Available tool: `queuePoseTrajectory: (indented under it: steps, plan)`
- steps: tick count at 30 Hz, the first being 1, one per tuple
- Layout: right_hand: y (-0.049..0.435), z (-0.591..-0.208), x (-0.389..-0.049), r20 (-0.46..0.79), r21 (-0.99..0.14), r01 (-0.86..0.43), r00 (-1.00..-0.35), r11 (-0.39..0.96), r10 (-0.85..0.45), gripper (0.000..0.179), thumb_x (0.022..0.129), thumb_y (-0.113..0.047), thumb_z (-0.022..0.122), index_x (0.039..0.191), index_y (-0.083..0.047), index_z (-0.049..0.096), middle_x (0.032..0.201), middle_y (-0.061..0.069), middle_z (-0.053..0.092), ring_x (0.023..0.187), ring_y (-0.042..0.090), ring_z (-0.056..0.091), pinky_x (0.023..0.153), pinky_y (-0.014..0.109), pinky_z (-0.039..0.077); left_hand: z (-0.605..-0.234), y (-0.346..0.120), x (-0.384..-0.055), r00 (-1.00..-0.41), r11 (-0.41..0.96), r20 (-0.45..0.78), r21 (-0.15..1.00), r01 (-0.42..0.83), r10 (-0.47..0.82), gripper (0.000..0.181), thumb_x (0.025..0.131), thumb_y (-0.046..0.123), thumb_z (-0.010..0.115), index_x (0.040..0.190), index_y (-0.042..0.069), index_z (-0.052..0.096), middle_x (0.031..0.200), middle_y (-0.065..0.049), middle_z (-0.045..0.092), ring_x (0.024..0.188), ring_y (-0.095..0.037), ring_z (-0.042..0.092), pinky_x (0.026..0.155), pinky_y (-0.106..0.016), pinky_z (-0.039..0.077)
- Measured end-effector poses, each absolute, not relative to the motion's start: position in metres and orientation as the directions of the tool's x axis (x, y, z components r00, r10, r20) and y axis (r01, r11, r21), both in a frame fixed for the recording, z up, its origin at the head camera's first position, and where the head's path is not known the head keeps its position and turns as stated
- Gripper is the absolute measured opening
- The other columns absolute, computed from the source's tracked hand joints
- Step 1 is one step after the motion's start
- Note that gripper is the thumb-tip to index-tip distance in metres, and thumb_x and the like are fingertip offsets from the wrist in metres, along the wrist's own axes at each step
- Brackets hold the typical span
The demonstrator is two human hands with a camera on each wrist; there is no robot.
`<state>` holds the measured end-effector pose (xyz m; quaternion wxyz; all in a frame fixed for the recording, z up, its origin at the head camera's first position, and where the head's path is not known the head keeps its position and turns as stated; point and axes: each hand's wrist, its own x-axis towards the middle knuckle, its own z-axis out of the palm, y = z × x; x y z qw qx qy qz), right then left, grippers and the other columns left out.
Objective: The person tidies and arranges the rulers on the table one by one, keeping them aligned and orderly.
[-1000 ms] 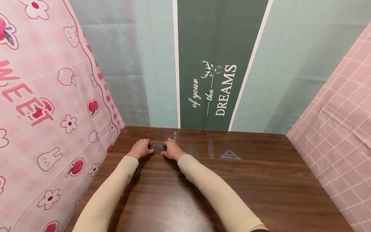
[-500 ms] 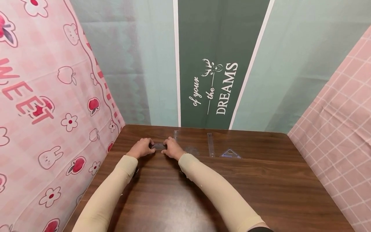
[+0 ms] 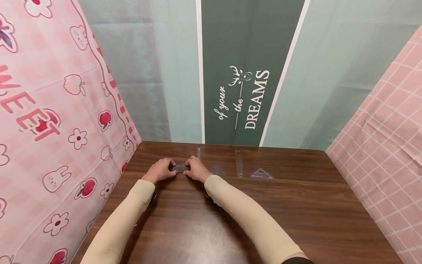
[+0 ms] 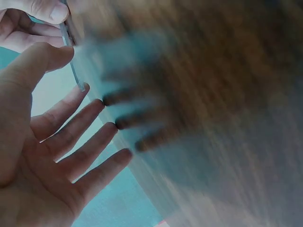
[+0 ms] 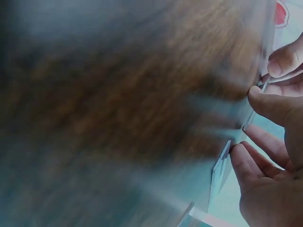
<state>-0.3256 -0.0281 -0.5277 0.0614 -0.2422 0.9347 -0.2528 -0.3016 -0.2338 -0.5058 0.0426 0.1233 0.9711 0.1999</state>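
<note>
A clear semicircular protractor (image 3: 180, 168) lies flat on or just over the far left part of the table, between my two hands. At its left end my left hand (image 3: 160, 169) pinches it between thumb and index finger; the other fingers (image 4: 99, 175) are spread in the left wrist view. My right hand (image 3: 196, 169) pinches the right end the same way. The protractor's thin edge (image 4: 75, 68) shows in the left wrist view. A clear ruler (image 3: 199, 151) is partly hidden behind my right hand, and a ruler-like strip (image 5: 218, 175) stands near its fingertips in the right wrist view.
Right of my right hand lie a faint round-edged clear protractor (image 3: 218, 170), a second clear ruler (image 3: 239, 164) and a bluish set square (image 3: 262, 173). The brown wooden table (image 3: 296, 212) ends at hanging cloths at the back and both sides.
Both hands have drawn the protractor slightly toward me, away from the table's back edge. The pinch at each end stays the same, and the other tools have not moved.
</note>
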Motion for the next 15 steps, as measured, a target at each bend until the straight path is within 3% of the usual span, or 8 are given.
queuePoseTrajectory:
  steps: [15]
  plan:
    - [-0.009,-0.52,-0.315,0.06,-0.518,-0.459,-0.861,0.722,-0.505,0.037,0.098,-0.028,0.082,0.126,-0.006,0.072,0.122,0.005,0.061,0.117,0.022,0.055,0.097,0.034,0.053,-0.51,-0.227,-0.284,-0.959,0.864,0.068,0.419,0.278,0.276,0.036,0.095,0.024,0.081,0.124,0.005,0.071,0.113,-0.01,0.07,0.107,-0.028,0.066,0.093,-0.052,0.055]
